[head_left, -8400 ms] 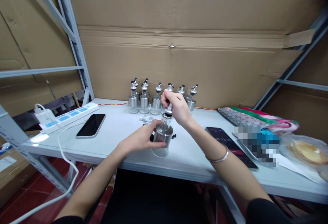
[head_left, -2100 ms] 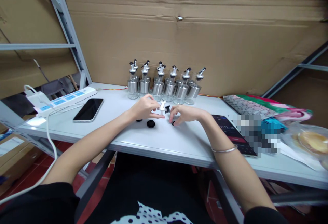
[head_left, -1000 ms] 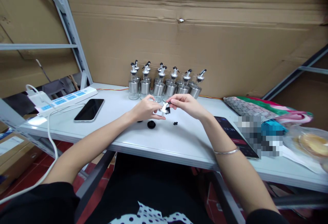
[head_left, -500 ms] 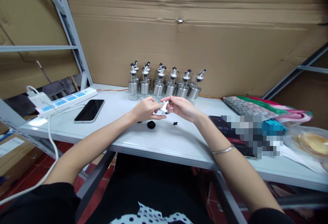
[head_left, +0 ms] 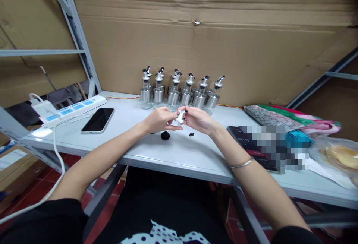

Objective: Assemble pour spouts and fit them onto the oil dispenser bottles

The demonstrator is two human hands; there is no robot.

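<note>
Left hand (head_left: 159,120) pinches silver spout (head_left: 180,118), fingers nearly closed, above counter (head_left: 179,151); black cap (head_left: 165,136) below, metal-sleeved glass bottles (head_left: 173,97) behind, tops fitted, contents unclear. Right hand (head_left: 198,119) half-curled, fingertips at same spout. Far right: clear plastic package (head_left: 317,150), round yellowish food (head_left: 344,156) inside.

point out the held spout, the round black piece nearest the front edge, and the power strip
Spout (head_left: 181,116), head view, on its silvery body
Round black piece (head_left: 165,136), head view, on its middle
Power strip (head_left: 73,109), head view, between two sockets
</note>
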